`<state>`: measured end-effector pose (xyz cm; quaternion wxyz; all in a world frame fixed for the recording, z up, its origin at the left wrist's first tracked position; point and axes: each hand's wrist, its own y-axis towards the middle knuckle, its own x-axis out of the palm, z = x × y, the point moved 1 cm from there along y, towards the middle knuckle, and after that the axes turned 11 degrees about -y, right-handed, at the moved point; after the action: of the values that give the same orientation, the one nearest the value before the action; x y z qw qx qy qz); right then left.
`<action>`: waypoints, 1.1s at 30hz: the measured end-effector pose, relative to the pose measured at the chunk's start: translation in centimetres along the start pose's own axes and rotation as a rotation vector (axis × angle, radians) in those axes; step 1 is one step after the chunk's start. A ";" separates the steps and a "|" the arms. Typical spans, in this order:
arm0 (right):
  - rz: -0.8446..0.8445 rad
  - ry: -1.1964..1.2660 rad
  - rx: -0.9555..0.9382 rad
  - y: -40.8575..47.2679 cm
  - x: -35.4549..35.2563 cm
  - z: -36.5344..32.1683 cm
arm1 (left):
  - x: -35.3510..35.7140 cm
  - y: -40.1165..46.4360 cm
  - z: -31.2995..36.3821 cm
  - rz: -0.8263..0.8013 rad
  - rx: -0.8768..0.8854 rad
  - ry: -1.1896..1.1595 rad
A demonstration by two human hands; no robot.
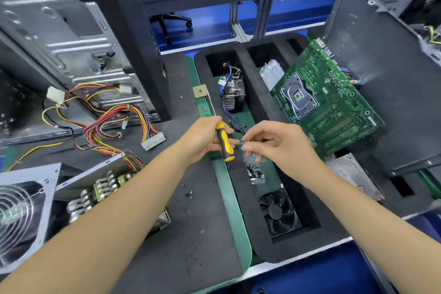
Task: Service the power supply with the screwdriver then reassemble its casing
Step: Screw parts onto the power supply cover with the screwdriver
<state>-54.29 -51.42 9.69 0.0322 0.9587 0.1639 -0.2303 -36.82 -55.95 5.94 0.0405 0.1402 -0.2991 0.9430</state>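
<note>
Both hands meet: left hand (205,137) grips the screwdriver (224,142) — handle near-upright, butt toward the camera — right hand (274,145) fingers pinch a clear bag (256,169).

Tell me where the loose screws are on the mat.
In the head view, the loose screws lie centre-left on the black mat, right of the open power supply.

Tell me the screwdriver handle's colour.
Yellow and black, the screwdriver gripped in the left hand; head view.

screwdriver (224,142) yellow-black | motherboard (329,107) green | foam tray (262,241) black | cables (114,122) multicoloured
</note>
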 end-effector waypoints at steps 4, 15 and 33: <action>0.030 0.059 -0.125 -0.1 0.8 -2.4 | -1.4 -3.8 1.4 -0.025 0.105 -0.036; 0.076 -0.169 -0.359 -0.3 3.3 -8.0 | -3.5 -12.9 1.5 -0.166 0.325 -0.084; -0.076 -0.179 -0.285 2.1 5.7 -11.2 | -6.5 -13.4 1.1 -0.340 0.368 -0.493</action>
<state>-43.94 -50.16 17.04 0.1735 0.9132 0.2277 -0.2902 -28.21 -45.60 12.32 0.0975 0.4162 -0.0975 0.8988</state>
